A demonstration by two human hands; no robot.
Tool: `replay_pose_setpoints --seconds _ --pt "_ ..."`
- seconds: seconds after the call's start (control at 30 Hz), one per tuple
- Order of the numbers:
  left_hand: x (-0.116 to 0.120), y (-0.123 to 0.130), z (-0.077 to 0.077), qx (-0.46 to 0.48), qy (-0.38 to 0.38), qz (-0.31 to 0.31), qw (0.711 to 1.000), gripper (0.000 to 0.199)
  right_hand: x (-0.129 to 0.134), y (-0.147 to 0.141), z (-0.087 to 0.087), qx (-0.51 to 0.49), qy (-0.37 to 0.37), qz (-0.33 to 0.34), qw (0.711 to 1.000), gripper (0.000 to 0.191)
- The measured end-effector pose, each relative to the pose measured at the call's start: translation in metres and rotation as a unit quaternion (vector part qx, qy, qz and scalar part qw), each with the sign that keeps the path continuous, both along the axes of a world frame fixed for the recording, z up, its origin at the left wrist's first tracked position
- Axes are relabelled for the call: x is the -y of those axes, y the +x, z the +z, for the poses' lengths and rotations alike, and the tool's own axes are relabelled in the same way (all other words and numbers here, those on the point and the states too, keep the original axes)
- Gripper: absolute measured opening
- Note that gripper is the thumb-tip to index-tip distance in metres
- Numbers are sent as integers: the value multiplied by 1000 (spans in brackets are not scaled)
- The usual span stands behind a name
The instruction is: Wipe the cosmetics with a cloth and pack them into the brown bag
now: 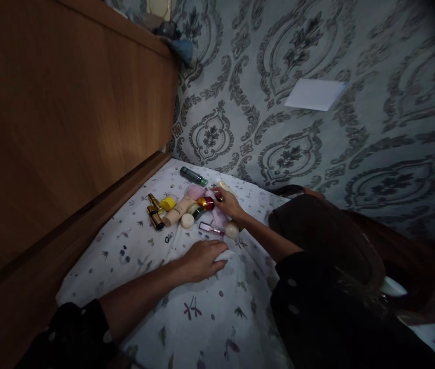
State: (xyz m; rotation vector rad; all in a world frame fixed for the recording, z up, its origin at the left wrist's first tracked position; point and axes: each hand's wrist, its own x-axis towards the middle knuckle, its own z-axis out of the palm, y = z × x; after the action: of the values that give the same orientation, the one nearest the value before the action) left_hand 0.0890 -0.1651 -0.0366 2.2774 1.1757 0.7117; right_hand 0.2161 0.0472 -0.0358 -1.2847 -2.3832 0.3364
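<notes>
From where I stand, the left hand [204, 260] lies on the soft printed sheet [217, 328], thumb and fingers apart, perhaps for support. The right hand [228, 202] bends its fingers beside the glossy, rounded red jar [206, 203] at its nine o'clock; I can't tell if they grip. At ten, a slick dark bottle [192, 176] lies apart, perhaps for room.

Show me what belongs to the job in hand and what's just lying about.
Likely in the job:
right hand, near the red-and-gold container
beige tube
yellow item
dark green bottle

Apparently just there:
dark bag
wooden cabinet
white panel on the wall
</notes>
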Motion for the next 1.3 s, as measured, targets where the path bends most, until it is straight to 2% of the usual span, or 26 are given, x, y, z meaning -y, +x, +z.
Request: replay_pose_setpoints --seconds 0.17,0.37,0.53,0.67,0.83,1.0,1.17,1.3 --pt "-2 0 -3 5 6 -5 1000 5 5 1 2 9 16 57 998 49" --pt "-2 1 -4 9 11 -6 1000 4 10 3 7 22 26 105 994 38" --pt "-2 1 -4 13 10 3 1000 2 17 0 8 14 33 95 995 40" --pt "-3 0 -4 20 15 5 1000 5 27 -12 11 13 36 51 998 43" --pt "-2 -1 -6 35 22 0 999 9 61 -19 23 32 33 -28 999 45" --pt "-4 1 -6 83 13 9 996 19 106 -4 31 48 43 -86 994 42" --pt "-4 3 1 89 -7 33 996 29 146 23 19 34 55 -114 991 34" --pt "-5 2 0 85 -23 91 992 43 161 35 2 -9 119 -101 988 36"
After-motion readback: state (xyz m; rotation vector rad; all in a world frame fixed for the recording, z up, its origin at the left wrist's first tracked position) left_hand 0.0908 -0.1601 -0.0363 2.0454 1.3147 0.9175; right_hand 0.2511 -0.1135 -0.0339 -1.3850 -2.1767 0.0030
